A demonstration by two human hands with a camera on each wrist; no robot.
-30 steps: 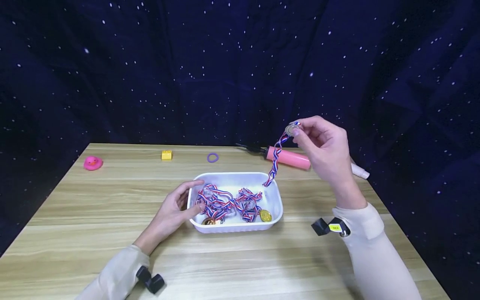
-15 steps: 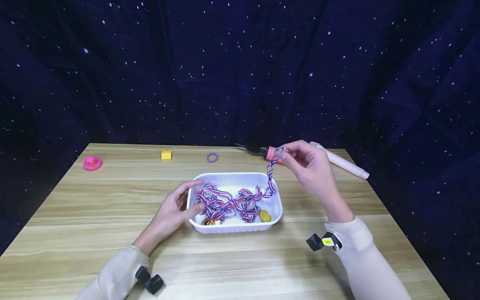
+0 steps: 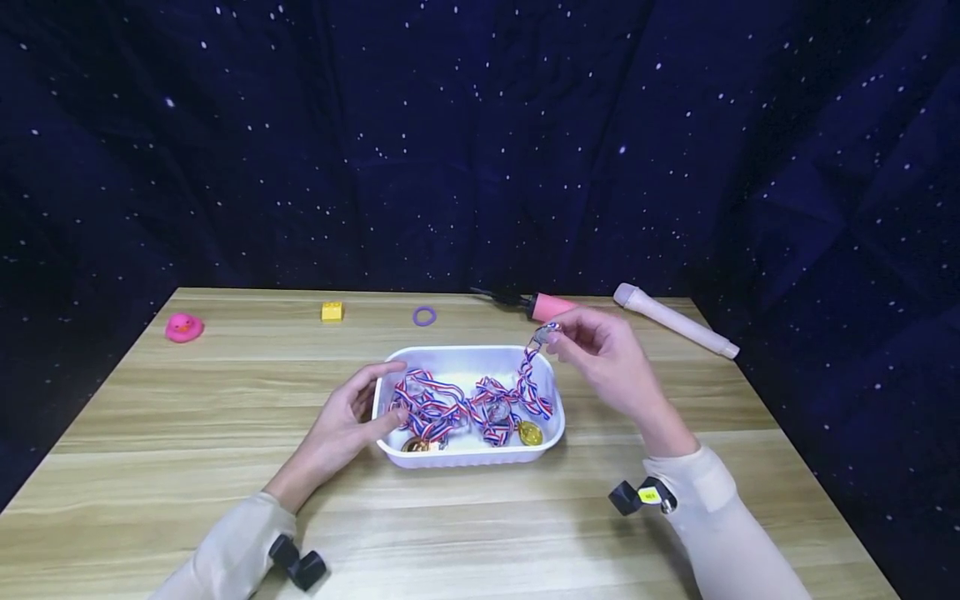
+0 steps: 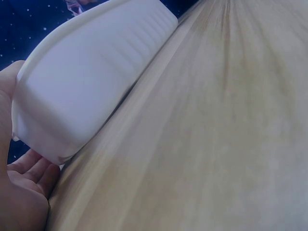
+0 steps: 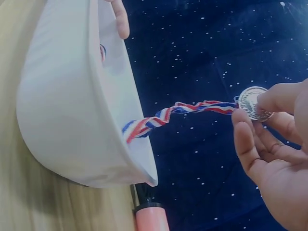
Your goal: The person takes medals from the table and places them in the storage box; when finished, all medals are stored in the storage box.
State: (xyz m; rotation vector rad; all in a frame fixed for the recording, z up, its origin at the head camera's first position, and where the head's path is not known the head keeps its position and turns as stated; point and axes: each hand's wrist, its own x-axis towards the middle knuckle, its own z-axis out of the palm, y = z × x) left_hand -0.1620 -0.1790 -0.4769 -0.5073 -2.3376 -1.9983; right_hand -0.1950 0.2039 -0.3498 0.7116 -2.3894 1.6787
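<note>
A white rectangular tray (image 3: 551, 425) (image 4: 91, 72) (image 5: 57, 115) stands mid-table, filled with medals on red-white-blue ribbons (image 3: 438, 406); a gold medal (image 3: 530, 432) lies at its right end. My right hand (image 3: 600, 350) (image 5: 274, 144) pinches a silver medal (image 3: 546, 333) (image 5: 254, 103) just above the tray's far right corner, its ribbon (image 5: 178, 111) trailing down into the tray. My left hand (image 3: 352, 417) (image 4: 21, 187) rests against the tray's left end, fingers over the rim, thumb along the side.
Along the far edge lie a pink rubber duck (image 3: 183, 327), a yellow brick (image 3: 332, 311), a purple ring (image 3: 424, 316), a pink pump (image 3: 546, 305) (image 5: 151, 219) and a cream cylinder (image 3: 675, 320). Bare wooden table (image 3: 480, 533) lies in front.
My right hand has come down and leftward with the silver medal, from well above the pump to just over the tray; more ribbon now lies in the tray. The left hand stayed put.
</note>
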